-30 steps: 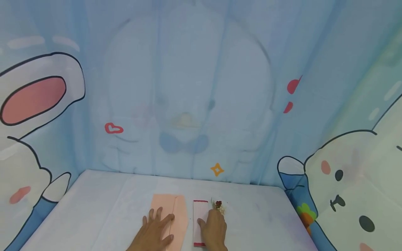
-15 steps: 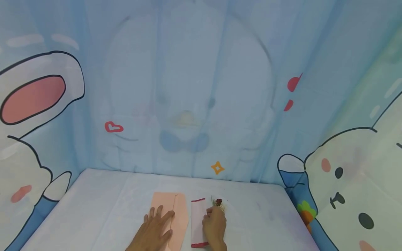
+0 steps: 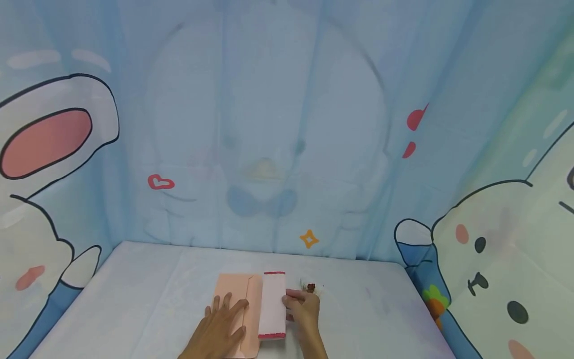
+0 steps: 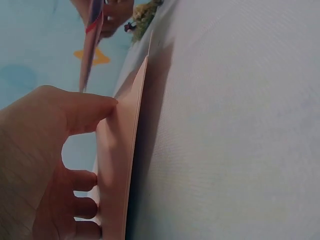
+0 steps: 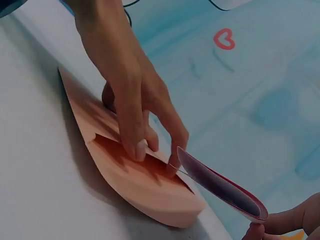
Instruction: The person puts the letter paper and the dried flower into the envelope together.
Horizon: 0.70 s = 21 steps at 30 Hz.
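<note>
A peach envelope [image 3: 235,284] lies on the table with its flap side to the right. My left hand [image 3: 217,321] rests on it, fingers spread, holding it down. In the right wrist view the envelope's mouth [image 5: 135,167] gapes a little, with the left thumb and a fingertip beside it. My right hand [image 3: 304,309] pinches the right edge of a folded white paper [image 3: 272,306] with red ends. That paper is raised above the table, overlapping the envelope's flap in the head view. Seen from the right wrist, the paper [image 5: 220,187] bows into a narrow loop.
A small dried flower bunch [image 3: 309,287] with a dark red bloom lies just behind the right hand. White cloth covers the table [image 3: 367,309]. A blue curtain [image 3: 269,124] printed with cartoon animals hangs along the table's back edge.
My right hand has picked the folded paper up from the table and moved it left, over to the envelope's flap. The left hand has stayed in place on the envelope.
</note>
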Each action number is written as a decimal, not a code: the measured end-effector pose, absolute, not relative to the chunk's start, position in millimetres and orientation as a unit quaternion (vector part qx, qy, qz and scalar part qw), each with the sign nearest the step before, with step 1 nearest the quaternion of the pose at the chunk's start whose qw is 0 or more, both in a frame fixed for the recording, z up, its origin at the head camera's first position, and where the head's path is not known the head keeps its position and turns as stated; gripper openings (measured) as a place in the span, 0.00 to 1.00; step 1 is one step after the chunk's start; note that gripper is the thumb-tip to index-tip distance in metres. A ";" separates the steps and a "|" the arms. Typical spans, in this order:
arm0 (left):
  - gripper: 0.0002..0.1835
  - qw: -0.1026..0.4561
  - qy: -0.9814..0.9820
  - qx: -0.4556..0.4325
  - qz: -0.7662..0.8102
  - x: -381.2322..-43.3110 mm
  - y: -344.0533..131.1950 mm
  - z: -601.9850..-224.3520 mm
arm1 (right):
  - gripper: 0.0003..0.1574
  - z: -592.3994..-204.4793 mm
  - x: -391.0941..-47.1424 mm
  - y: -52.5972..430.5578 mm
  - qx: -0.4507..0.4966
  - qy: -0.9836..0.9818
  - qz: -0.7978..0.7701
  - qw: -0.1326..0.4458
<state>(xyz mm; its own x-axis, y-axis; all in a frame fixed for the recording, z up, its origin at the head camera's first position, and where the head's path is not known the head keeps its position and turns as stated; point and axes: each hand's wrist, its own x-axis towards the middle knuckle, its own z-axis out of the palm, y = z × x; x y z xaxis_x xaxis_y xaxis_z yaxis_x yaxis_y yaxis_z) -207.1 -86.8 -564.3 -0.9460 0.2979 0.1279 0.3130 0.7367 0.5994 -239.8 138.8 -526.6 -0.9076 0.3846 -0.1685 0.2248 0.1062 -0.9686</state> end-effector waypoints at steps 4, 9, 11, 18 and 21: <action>0.30 0.005 -0.934 -0.157 -0.320 -207.8 -88.9 -563.8 | 0.13 -536.3 -239.1 124.9 -0.203 -0.734 0.648 0.034; 0.32 0.003 -0.933 -0.157 -0.323 -207.9 -90.3 -564.3 | 0.09 -547.7 -240.2 111.5 -0.214 -0.740 0.636 0.047; 0.32 0.001 -0.932 -0.157 -0.327 -208.0 -91.1 -565.1 | 0.08 -551.9 -241.4 107.1 -0.219 -0.748 0.624 0.063; 0.33 -0.016 -0.928 -0.151 -0.339 -209.2 -92.4 -567.2 | 0.08 -558.2 -245.9 95.3 -0.230 -0.794 0.553 0.102; 0.34 -0.018 -0.928 -0.147 -0.342 -209.9 -91.8 -567.3 | 0.07 -558.7 -248.4 92.4 -0.223 -0.809 0.531 0.117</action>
<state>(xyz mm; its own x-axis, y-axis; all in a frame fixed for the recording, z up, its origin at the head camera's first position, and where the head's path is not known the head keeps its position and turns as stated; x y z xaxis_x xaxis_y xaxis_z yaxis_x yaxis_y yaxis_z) -209.9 -91.8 -567.3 -0.9563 0.2846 0.0666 0.2598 0.7231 0.6401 -248.4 92.4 -558.7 -0.8733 0.4849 -0.0470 0.2365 0.3375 -0.9111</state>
